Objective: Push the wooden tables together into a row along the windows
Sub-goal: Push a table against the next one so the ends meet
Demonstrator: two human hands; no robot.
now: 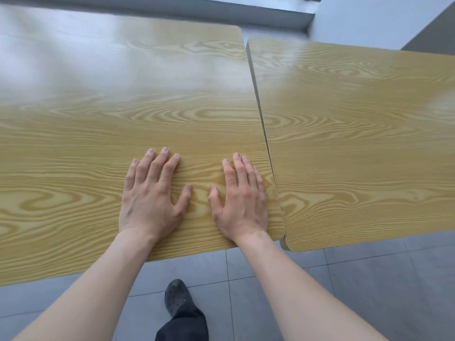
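Two light wooden tables fill the head view. The left table and the right table meet along a thin dark seam that runs from the far edge to the near edge. Their edges touch or nearly touch, and the right table's near corner sits a little closer to me. My left hand lies flat, palm down, on the left table near its front right corner. My right hand lies flat beside it, fingers apart, close to the seam. Neither hand holds anything.
A grey window sill runs along the far side behind the tables. A pale wall stands at the back right. Grey floor tiles lie below the near table edges, with my dark shoe under the left table's front edge.
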